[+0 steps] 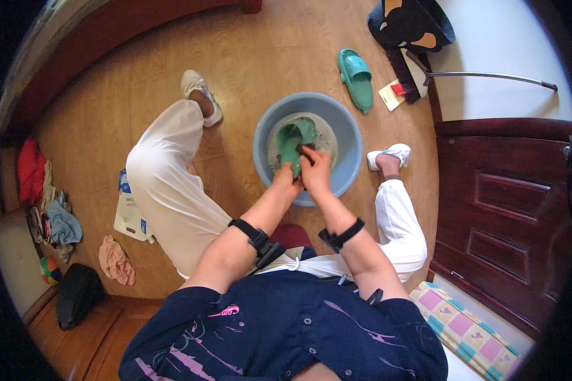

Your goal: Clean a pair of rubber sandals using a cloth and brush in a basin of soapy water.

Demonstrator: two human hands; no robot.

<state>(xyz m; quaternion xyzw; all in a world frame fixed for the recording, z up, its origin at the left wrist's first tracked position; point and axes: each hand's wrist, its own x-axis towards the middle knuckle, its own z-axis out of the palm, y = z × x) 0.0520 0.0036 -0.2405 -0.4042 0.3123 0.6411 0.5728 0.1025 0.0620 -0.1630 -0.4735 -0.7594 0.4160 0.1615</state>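
Note:
A blue plastic basin [355,157] with cloudy water stands on the floor between my feet. In it is a green slide sandal [291,143], its heel end towards me. My left hand [288,180] grips the sandal by the heel. My right hand [316,174] holds a small dark scrubbing item [307,148], perhaps a brush, against the sandal's right side; its exact kind cannot be told. A matching green sandal [358,83] lies on the floor beyond the basin, to the right.
A broom [417,76] and a black bin [431,28] stand by the wall at the upper right, near a yellowish card [391,96]. Clothes [63,221], a pink cloth [117,259], a white package [129,214] and a black bag [78,295] lie at the left. A dark wooden door [495,205] is at the right.

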